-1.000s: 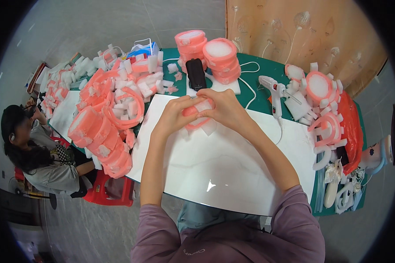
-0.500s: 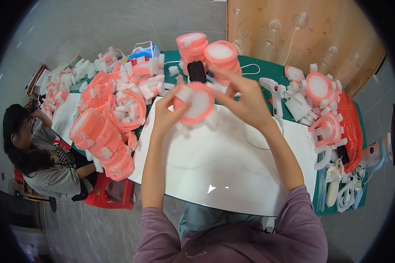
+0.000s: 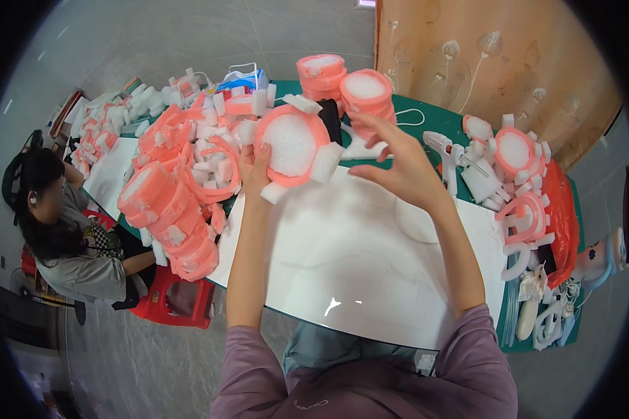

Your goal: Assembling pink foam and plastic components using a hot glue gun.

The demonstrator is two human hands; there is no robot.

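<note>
My left hand (image 3: 256,174) grips the left edge of a round foam piece (image 3: 291,145), a pink ring with a white middle. White foam blocks (image 3: 325,163) stick out around its rim, and it is tilted so its flat side shows. My right hand (image 3: 407,167) hovers apart from it on the right, fingers spread and holding nothing. Beyond the right fingers lies a white foam piece (image 3: 357,148). A white glue gun (image 3: 443,155) stands just right of that hand. Behind the held piece is a black box-like object (image 3: 329,120), partly hidden.
Stacks of pink foam rings (image 3: 367,87) stand at the back, with a taller leaning stack (image 3: 168,213) at left. Loose white and pink foam crowds both sides. A red plastic bag (image 3: 560,209) lies far right. Another person (image 3: 84,258) sits at left beside a red stool (image 3: 175,300).
The foam piece has shifted slightly left and been raised and turned to show its face. My right hand has come away from it toward the right.
</note>
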